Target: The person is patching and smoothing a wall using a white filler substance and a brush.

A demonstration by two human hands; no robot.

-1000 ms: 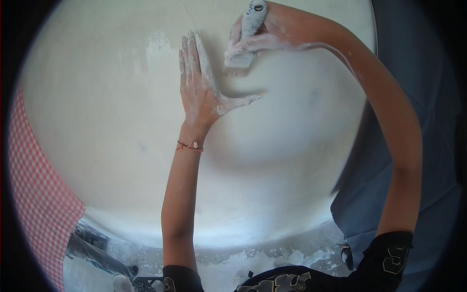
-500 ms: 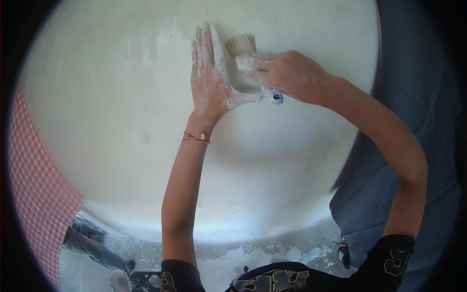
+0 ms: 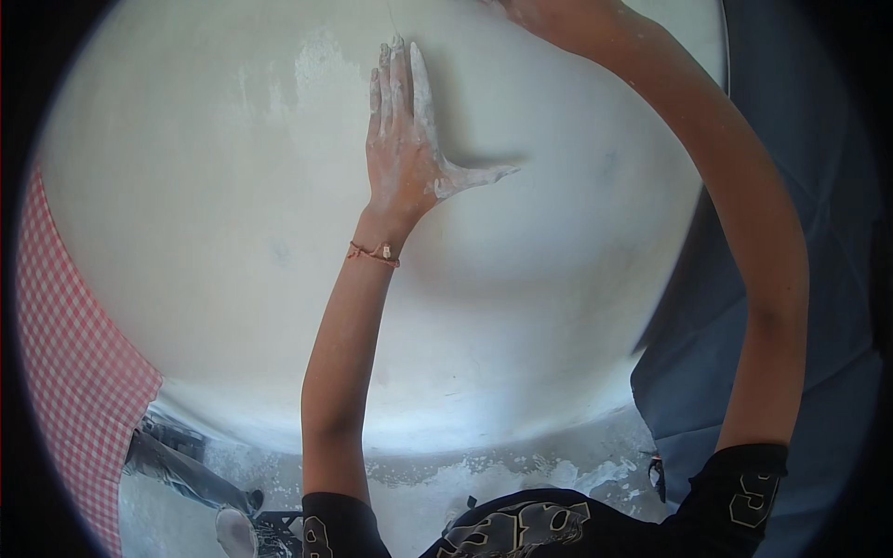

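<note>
My left hand [image 3: 402, 149] is spread flat before a large off-white wall surface [image 3: 521, 316], its fingers pointing up and its thumb stretched out to the right. White, chalky residue coats its fingers, and it holds nothing. A thin cord bracelet [image 3: 374, 254] circles that wrist. At the top edge of the view, my right hand [image 3: 549, 17] is only partly visible; its fingers and anything in them are cut off. The brush does not show now. Left of my left fingertips, the wall has a glossy, uneven patch [image 3: 321, 70]. A fine dark line runs down to the fingertips from above.
A red-and-white checked cloth [image 3: 74, 363] hangs at the left, and a dark blue-grey cloth [image 3: 688, 400] at the right. Below lies a white-spattered floor [image 3: 423, 484]. A round pale container [image 3: 234, 532] and a black crate-like object [image 3: 277, 532] stand at the lower left.
My right hand, which was gripping a bristle brush beside my left thumb, has moved up to the top edge, taking the brush out of sight. My left hand has stayed nearly still.
</note>
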